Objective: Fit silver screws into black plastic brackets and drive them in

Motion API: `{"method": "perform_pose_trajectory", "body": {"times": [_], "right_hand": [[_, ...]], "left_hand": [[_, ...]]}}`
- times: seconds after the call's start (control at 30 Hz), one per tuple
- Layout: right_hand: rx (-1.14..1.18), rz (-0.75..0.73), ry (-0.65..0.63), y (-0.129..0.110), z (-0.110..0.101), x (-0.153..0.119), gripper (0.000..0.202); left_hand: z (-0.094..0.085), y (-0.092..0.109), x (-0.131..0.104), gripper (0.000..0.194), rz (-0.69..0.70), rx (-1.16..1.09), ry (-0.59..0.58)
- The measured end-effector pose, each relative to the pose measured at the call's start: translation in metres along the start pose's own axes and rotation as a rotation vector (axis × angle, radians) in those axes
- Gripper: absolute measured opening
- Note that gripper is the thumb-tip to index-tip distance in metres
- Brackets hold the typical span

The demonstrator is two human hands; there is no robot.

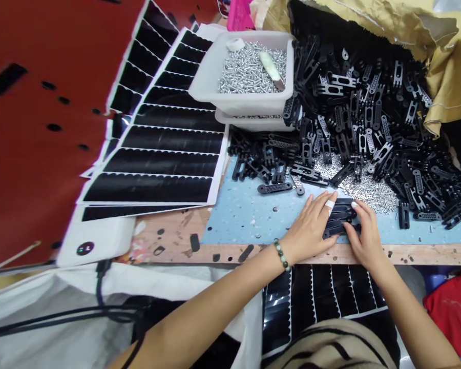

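Observation:
Several black plastic pieces (338, 216) lie side by side on the blue mat (246, 220), near the table's front edge. My left hand (311, 228), with a bead bracelet at the wrist and white tape on one finger, closes around their left side. On their right side my right hand (364, 236) presses with thumb and index finger. Just behind the hands is a spread of small silver screws (376, 192). A large heap of black plastic parts (346, 118) rises beyond them.
A white tub (205, 77) of silver screws, holding a tape roll and a wrapped blade, stands behind on the left. Black sticker sheets (157, 159) overlap at the left, above a white device (115, 238). A yellow sack (451, 77) borders the heap; more black sheets (322, 292) hang below the table edge.

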State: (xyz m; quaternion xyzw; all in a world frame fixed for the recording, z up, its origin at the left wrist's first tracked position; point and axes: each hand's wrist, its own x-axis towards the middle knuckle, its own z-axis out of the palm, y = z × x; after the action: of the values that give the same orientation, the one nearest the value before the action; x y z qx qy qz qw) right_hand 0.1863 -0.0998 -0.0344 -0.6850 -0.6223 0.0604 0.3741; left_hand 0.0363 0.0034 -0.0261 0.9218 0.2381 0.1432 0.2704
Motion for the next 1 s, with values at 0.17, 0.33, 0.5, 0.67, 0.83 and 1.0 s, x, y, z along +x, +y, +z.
{"method": "perform_pose_trajectory", "body": {"times": [0.17,0.33,0.5,0.67,0.83,1.0], "right_hand": [[-0.08,-0.124,-0.083,0.003,-0.004,0.002,0.031],[-0.144,-0.232,-0.207,-0.008,0.0,-0.001,0.031],[-0.22,-0.215,-0.342,-0.009,-0.008,-0.012,0.043],[-0.245,-0.149,-0.364,-0.001,-0.015,-0.019,0.051],[-0.083,-0.185,-0.349,0.003,-0.013,-0.019,0.051],[0.098,-0.052,0.071,0.016,-0.024,-0.008,0.045]], "left_hand": [[0.003,0.0,-0.002,0.086,-0.002,-0.042,0.042],[0.008,0.0,-0.002,0.078,-0.01,-0.014,0.035],[0.006,-0.001,0.0,0.075,-0.002,-0.011,0.055],[0.003,-0.001,0.003,0.069,-0.011,0.003,0.076],[0.004,0.001,0.006,0.075,0.013,0.012,0.065],[-0.012,0.008,0.007,0.07,-0.064,-0.158,0.065]]}}
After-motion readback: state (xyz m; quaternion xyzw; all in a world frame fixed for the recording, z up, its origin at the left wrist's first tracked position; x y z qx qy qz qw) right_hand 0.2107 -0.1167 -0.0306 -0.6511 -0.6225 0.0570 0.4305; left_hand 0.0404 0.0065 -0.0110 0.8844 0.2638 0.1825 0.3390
